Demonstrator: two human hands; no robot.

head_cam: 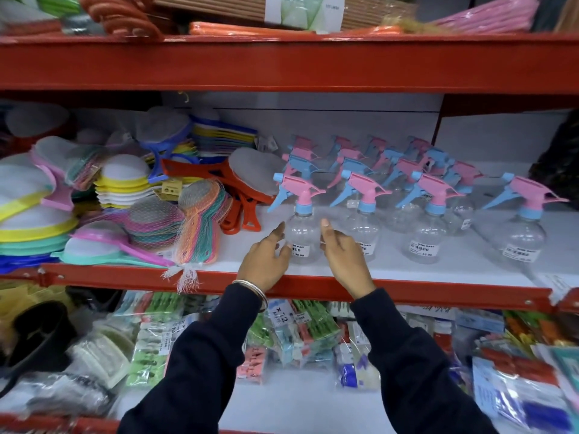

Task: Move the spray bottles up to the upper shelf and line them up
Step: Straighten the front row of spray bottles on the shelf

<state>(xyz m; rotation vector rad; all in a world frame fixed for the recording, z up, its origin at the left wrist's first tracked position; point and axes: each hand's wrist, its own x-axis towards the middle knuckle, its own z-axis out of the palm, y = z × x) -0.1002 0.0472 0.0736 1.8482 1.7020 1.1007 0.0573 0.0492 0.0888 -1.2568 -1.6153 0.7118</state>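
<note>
Several clear spray bottles with pink and blue trigger heads stand in rows on the white shelf [407, 270] with a red front rail. The front-left bottle [302, 228] stands between my two hands. My left hand [266, 258] is open just left of it, fingers spread, a metal bangle on the wrist. On the bottle's right my right hand [343, 255] is also open, fingers raised beside the glassy body. Whether either hand touches the bottle cannot be told. More bottles [429, 227] stand to the right, and one [523, 227] stands apart at the far right.
Piles of coloured plastic sieves and netted strainers [194, 227] fill the shelf's left half. Orange-handled strainers [238, 195] lie close to the left bottle. A red shelf beam [282, 64] runs overhead. Packets of clothes pegs [297, 333] lie on the shelf below.
</note>
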